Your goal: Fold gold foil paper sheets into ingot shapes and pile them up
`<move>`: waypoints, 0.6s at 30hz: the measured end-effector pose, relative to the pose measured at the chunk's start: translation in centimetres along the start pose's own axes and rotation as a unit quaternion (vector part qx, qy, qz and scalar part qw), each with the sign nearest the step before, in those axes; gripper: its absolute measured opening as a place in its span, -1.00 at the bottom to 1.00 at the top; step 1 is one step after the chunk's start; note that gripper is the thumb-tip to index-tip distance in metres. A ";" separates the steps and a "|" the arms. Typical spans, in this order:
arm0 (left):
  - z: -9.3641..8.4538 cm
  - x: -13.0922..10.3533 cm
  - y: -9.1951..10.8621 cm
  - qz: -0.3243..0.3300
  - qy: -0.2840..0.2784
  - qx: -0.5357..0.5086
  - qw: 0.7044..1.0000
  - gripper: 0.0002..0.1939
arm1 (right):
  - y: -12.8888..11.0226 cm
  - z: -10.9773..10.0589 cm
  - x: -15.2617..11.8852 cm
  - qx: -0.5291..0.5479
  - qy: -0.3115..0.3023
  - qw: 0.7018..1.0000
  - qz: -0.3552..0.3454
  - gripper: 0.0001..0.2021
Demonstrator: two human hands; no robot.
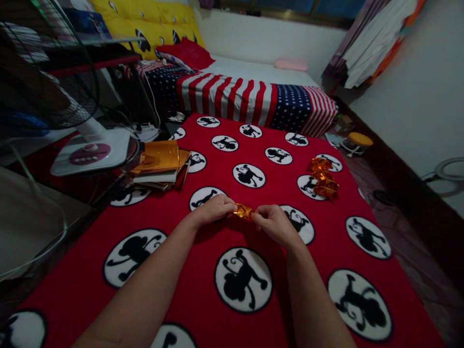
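Observation:
A small piece of shiny gold foil paper [243, 211] is stretched between my two hands, over the middle of the red cloth [224, 166] with black monkey figures in white circles. My left hand [216, 209] pinches its left end, and my right hand [273, 221] pinches the right end. Both sets of fingers are closed and partly cover the foil. To the right, several folded gold foil pieces [324, 178] lie in a small heap. A stack of gold foil sheets [159, 158] with pale paper beneath sits at the left.
A white fan base [92, 151] stands on a stand at the left, with cables nearby. Behind the red cloth is a bed with a striped and starred cover [228, 99]. A yellow stool [360, 139] stands at the right.

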State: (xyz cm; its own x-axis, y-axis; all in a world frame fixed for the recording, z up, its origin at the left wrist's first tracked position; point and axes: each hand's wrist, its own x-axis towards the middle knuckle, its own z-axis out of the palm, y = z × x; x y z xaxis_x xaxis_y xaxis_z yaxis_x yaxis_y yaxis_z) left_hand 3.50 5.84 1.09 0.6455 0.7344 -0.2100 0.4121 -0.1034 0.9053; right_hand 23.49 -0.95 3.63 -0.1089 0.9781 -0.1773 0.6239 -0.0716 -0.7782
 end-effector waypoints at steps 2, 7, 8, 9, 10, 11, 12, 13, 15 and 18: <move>0.0 0.1 -0.2 -0.005 -0.003 -0.009 1.000 -0.69 | 0.0 0.0 0.0 -0.008 0.002 1.000 0.001 -0.72; -0.1 0.1 -0.2 0.000 -0.021 -0.009 1.000 -0.72 | 0.2 0.0 0.0 -0.031 0.004 1.000 -0.002 -0.72; -0.1 0.0 -0.1 0.007 -0.031 -0.007 0.999 -0.72 | 0.2 0.0 0.1 -0.037 0.005 0.999 -0.001 -0.72; -0.2 -0.1 0.0 0.015 -0.042 -0.004 0.999 -0.72 | 0.3 0.0 0.1 -0.044 0.007 0.999 0.001 -0.72; -0.2 -0.1 0.1 0.022 -0.050 -0.001 0.999 -0.72 | 0.4 0.0 0.1 -0.049 0.009 0.999 0.004 -0.72; -0.2 -0.1 0.1 0.027 -0.054 -0.001 0.998 -0.72 | 0.4 0.0 0.1 -0.053 0.010 0.999 0.006 -0.72; -0.2 -0.2 0.1 0.028 -0.054 -0.003 0.998 -0.71 | 0.4 0.0 0.1 -0.055 0.011 0.998 0.007 -0.71; -0.1 -0.1 0.1 0.026 -0.049 -0.008 0.998 -0.71 | 0.4 0.0 0.1 -0.056 0.012 0.998 0.006 -0.71; 0.0 -0.1 -0.1 0.016 -0.033 -0.026 0.999 -0.70 | 0.3 0.0 0.0 -0.054 0.012 0.998 0.003 -0.71; 0.2 0.0 -0.4 -0.007 -0.009 -0.046 0.999 -0.70 | 0.2 -0.1 0.0 -0.048 0.013 0.999 0.002 -0.72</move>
State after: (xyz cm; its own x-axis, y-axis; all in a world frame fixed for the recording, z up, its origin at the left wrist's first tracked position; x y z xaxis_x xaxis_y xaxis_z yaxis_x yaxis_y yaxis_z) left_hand 3.50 5.78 0.69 0.6511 0.7236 -0.2289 0.3617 -0.0308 0.9318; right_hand 23.69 -0.97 3.57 -0.0860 0.9828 -0.1635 0.6964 -0.0581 -0.7153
